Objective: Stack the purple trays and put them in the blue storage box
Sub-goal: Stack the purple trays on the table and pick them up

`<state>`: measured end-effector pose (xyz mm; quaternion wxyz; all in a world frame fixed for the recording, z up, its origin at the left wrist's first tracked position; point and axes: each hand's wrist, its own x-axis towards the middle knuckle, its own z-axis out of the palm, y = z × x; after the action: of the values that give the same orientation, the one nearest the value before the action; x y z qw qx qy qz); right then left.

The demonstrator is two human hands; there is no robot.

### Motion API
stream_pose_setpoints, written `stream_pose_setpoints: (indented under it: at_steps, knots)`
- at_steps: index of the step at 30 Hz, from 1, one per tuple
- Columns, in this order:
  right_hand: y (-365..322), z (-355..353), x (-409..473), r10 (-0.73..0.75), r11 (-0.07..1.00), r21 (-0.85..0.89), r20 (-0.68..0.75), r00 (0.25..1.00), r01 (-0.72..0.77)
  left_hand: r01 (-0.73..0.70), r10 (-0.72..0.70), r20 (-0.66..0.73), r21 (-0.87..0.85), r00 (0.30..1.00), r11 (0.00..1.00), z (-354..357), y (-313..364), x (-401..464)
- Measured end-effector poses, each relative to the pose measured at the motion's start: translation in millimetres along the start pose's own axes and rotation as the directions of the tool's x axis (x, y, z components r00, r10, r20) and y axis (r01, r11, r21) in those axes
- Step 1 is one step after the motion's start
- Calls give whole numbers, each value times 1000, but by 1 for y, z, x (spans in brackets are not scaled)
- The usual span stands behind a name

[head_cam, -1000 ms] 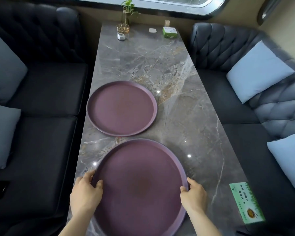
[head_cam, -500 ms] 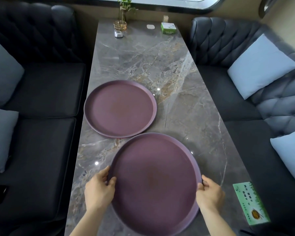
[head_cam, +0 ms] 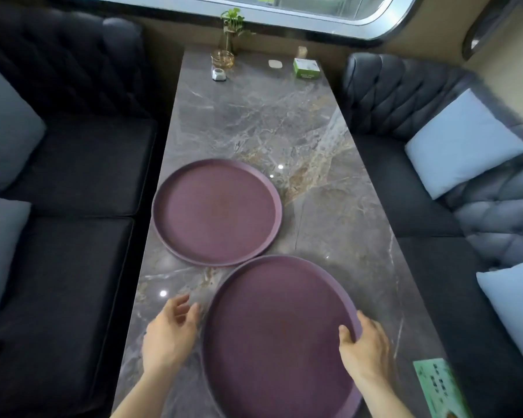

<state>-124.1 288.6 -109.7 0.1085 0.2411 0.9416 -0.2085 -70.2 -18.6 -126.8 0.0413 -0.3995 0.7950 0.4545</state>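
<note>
The left hand (head_cam: 169, 334) hovers open just beside the near purple tray (head_cam: 280, 336), fingers (head_cam: 191, 312) spread and holding nothing, seemingly free to steady or regrip. The right hand (head_cam: 366, 346) clasps that tray's right rim, thumb over the edge, probably to carry it onto the far purple tray (head_cam: 216, 211), which lies flat on the table (head_cam: 329, 191) just beyond. No blue storage box shows. A green card (head_cam: 440, 387) lies at the right edge, clear of the path.

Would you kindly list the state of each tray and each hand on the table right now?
Near tray: upright, empty, held at its right rim.
Far tray: flat on the table, empty, untouched.
Left hand: open, off the rim.
Right hand: gripping the near tray.
</note>
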Motion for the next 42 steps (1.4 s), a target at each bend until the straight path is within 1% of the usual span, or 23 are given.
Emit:
stream_pose_setpoints:
  at_steps: [4, 8, 13, 15, 17, 19, 21, 23, 25, 27, 28, 31, 33, 35, 38, 40, 42]
  knots:
    - [-47, 2, 46, -135, 991, 5, 22, 991, 135, 45, -53, -100, -80, 994, 996, -8, 25, 41]
    - [-110, 15, 96, -265, 964, 39, 102, 959, 263, 80, -108, -193, -145, 975, 986, -14, 50, 84]
    - [-180, 35, 147, -325, 945, 120, 212, 922, 305, 93, -150, -285, -206, 947, 974, -15, 67, 139]
    - [-201, 42, 163, -317, 945, 172, 260, 912, 279, 102, -176, -270, -266, 946, 958, -13, 69, 159]
    - [-220, 47, 174, -289, 935, 292, 301, 909, 200, 125, -214, -221, -358, 951, 925, -10, 72, 175]
    - [-235, 54, 182, -277, 903, 413, 341, 898, 122, 118, -221, -161, -483, 962, 867, -5, 76, 185]
    - [-246, 59, 187, -293, 866, 496, 398, 869, 64, 113, -214, -111, -574, 971, 811, 1, 81, 190]
    - [-255, 61, 189, -302, 830, 558, 457, 836, -5, 121, -221, -88, -617, 971, 777, 5, 85, 192]
    - [-259, 62, 189, -290, 787, 613, 475, 831, -76, 132, -240, -82, -646, 967, 752, 5, 87, 193]
    - [-259, 63, 187, -273, 748, 653, 463, 843, -117, 126, -258, -98, -677, 961, 726, 5, 89, 192]
    - [-258, 63, 186, -267, 743, 660, 447, 854, -113, 106, -255, -114, -695, 960, 711, 5, 90, 192]
    - [-255, 56, 180, -260, 723, 687, 376, 890, -79, 40, -222, -155, -728, 963, 685, 4, 101, 187]
    - [-253, 46, 178, -253, 699, 713, 321, 913, -57, 20, -208, -161, -742, 965, 670, 2, 109, 180]
    - [-248, 34, 174, -230, 700, 714, 252, 940, -20, -4, -193, -181, -740, 964, 672, 1, 111, 168]
    - [-227, 16, 159, -192, 756, 651, 118, 974, 70, -25, -180, -197, -740, 964, 673, -2, 109, 144]
    - [-202, 7, 145, -167, 815, 567, 34, 985, 119, -39, -150, -194, -726, 969, 686, -3, 106, 124]
    - [-171, -1, 130, -132, 873, 468, -38, 991, 134, -40, -121, -174, -712, 977, 701, -4, 101, 102]
